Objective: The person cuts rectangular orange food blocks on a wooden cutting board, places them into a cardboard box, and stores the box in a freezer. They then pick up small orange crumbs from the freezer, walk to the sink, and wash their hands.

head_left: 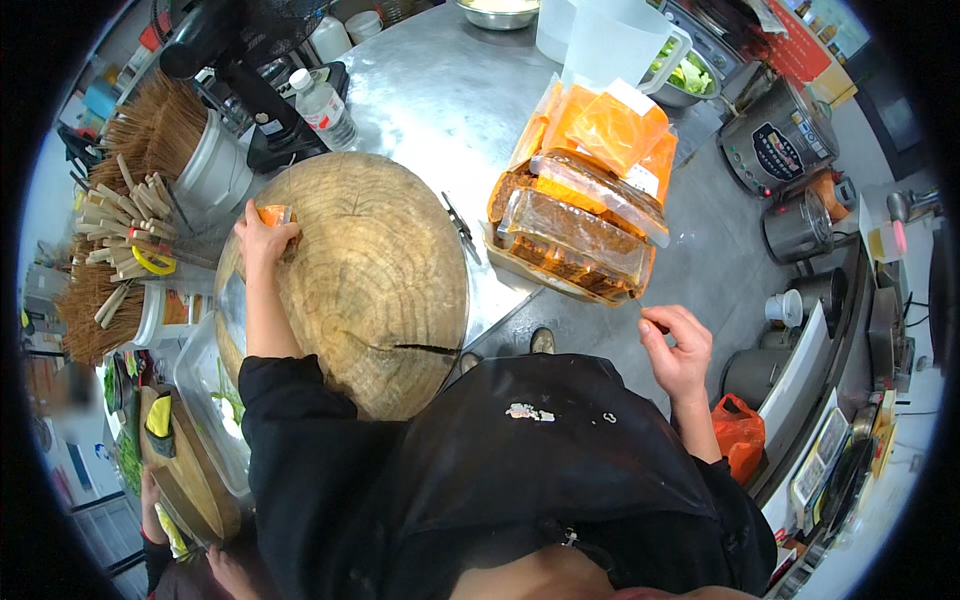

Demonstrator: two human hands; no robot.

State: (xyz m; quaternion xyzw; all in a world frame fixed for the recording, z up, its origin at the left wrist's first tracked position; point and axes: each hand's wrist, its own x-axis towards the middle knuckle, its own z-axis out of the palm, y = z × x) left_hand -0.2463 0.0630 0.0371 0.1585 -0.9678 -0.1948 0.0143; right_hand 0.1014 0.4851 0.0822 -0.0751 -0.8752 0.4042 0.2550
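Note:
My left hand (264, 240) is at the far left part of a large round wooden chopping block (380, 260). Its fingers are closed on a small orange packet (274, 215), mostly hidden beneath them. To the right, my right hand (682, 352) is raised off the table with thumb and fingertips pinched together. Whatever is between them is too small to make out. Just beyond that hand stands a box (525, 275) packed with sealed orange and clear packets (580, 235) of dark reddish-brown contents.
Black tweezers or scissors (460, 220) lie between block and box. A water bottle (325, 112), a clear plastic jug (615, 45) and a bowl of greens (690, 80) stand farther back. Skewers (125, 215) fill buckets at left. Another person's hands (228, 572) cut at lower left.

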